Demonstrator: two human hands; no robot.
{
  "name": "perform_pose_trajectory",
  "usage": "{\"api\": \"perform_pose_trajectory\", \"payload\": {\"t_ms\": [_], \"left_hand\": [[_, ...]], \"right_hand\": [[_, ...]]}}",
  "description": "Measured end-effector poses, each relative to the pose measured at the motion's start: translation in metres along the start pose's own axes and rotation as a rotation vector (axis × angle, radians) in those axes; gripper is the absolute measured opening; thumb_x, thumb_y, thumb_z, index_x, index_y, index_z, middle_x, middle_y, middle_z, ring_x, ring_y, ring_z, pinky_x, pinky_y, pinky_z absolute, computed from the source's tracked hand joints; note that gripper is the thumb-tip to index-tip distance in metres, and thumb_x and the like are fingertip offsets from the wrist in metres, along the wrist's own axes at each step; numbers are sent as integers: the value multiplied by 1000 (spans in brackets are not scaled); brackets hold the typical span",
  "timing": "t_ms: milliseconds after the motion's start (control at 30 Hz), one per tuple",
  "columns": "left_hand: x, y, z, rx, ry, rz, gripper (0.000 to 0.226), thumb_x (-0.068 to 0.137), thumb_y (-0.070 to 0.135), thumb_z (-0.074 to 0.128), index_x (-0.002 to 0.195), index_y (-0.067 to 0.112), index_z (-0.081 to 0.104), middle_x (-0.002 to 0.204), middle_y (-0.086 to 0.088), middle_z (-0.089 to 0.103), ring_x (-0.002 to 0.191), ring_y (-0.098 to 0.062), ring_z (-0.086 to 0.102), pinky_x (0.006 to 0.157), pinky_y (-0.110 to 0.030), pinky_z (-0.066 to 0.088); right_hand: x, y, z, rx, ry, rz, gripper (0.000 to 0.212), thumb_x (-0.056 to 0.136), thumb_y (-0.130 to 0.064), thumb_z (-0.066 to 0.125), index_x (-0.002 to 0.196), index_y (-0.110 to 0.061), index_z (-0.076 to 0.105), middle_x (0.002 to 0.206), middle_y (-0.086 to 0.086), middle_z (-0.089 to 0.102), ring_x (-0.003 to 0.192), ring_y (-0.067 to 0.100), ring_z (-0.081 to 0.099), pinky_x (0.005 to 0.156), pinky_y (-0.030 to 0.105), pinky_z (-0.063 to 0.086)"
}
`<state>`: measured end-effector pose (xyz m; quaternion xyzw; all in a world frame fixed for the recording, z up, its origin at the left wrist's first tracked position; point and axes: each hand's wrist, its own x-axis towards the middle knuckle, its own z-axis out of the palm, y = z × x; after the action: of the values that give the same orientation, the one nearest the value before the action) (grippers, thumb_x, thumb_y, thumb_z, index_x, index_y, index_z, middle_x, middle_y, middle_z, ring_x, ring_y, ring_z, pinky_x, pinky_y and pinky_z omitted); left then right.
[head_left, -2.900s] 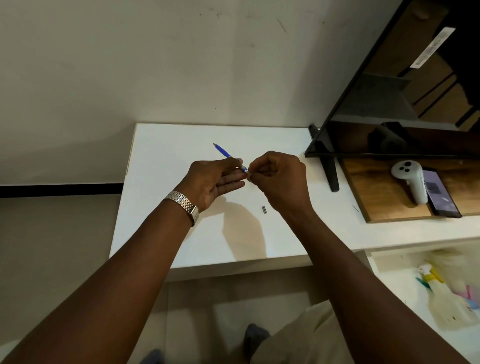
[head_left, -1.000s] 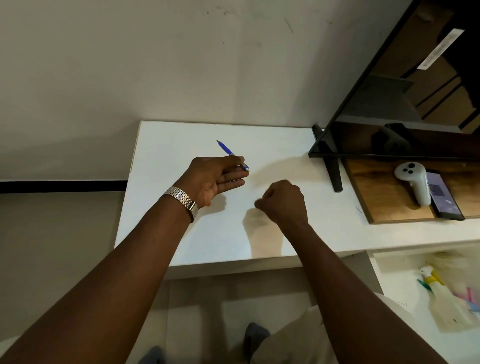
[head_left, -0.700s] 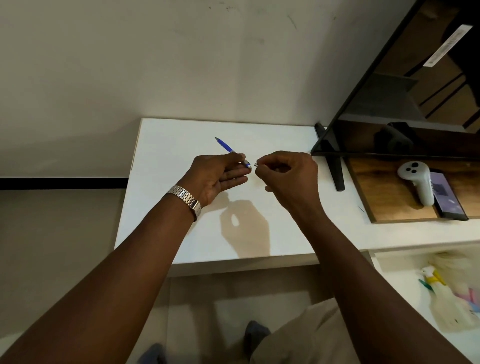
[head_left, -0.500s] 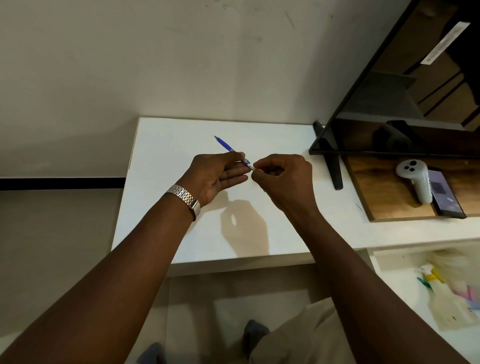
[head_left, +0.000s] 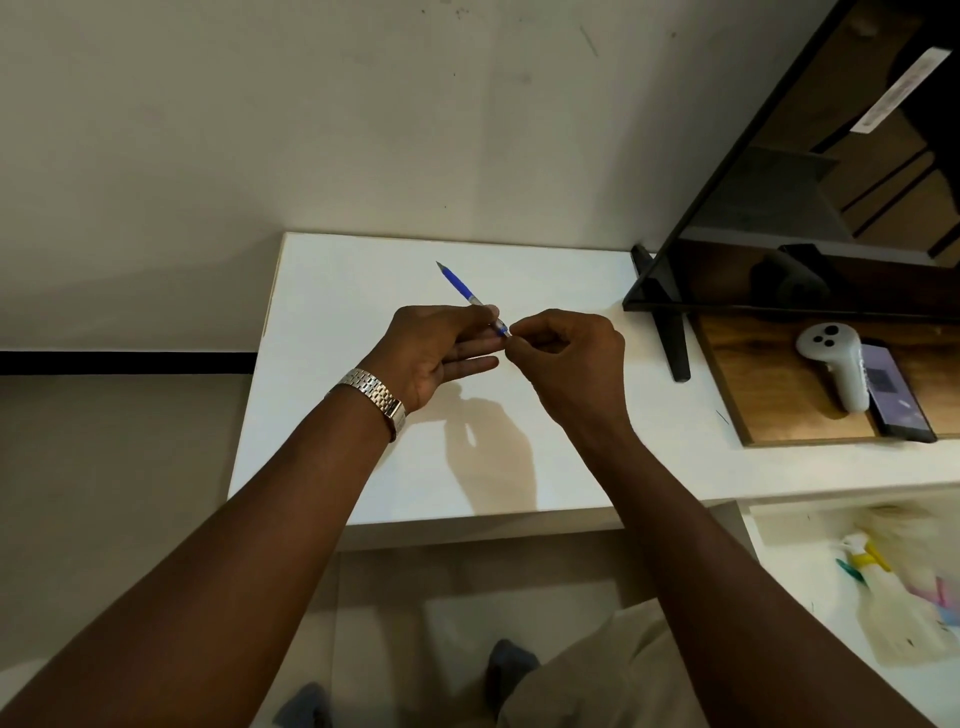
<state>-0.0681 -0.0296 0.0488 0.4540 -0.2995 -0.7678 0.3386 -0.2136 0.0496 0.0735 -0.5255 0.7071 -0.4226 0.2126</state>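
Observation:
A blue pen (head_left: 462, 288) points up and to the left above the white table (head_left: 332, 415), its tip away from me. My left hand (head_left: 439, 353), with a metal watch at the wrist, holds the pen near its rear end between thumb and fingers. My right hand (head_left: 563, 358) has its fingertips pinched together right at the pen's rear end, on a very small part that I can barely see. Both hands hover above the table's middle.
A black monitor (head_left: 810, 171) on a stand stands at the right. In front of it a wooden board (head_left: 769, 395) carries a white controller (head_left: 836, 364) and a dark phone (head_left: 893, 389). A lower shelf at the bottom right holds blurred coloured items (head_left: 904, 587).
My right hand dipped to the table where a small dark part lay, then rose back to the pen's rear end. That part is gone from the table. The left hand stayed put.

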Motion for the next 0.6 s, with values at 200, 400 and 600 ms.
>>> {"api": "perform_pose_trajectory", "payload": {"t_ms": [200, 400, 600], "left_hand": [[-1, -1, -2, 57, -10, -5, 22, 87, 12, 79, 105, -1, 76, 96, -18, 82, 91, -26, 81, 66, -33, 65], [-1, -3, 0, 86, -36, 1, 21, 88, 8, 77, 105, -4, 76, 91, -17, 82, 87, -25, 81, 71, -34, 66], [0, -9, 2, 149, -48, -16, 13, 89, 9, 78, 99, 0, 78, 85, -13, 81, 78, -22, 80, 70, -35, 67]], "right_hand": [[1, 8, 2, 79, 0, 46, 12, 84, -4, 78, 84, -15, 84, 67, -12, 74, 57, 4, 69, 57, 9, 49], [5, 16, -6, 341, -127, 243, 7, 84, -7, 76, 84, -8, 83, 80, 15, 80, 80, 31, 81, 78, 44, 66], [15, 30, -16, 439, -139, 431, 16, 92, -13, 66, 91, -11, 82, 98, 19, 81, 85, 31, 82, 77, 49, 66]]}}
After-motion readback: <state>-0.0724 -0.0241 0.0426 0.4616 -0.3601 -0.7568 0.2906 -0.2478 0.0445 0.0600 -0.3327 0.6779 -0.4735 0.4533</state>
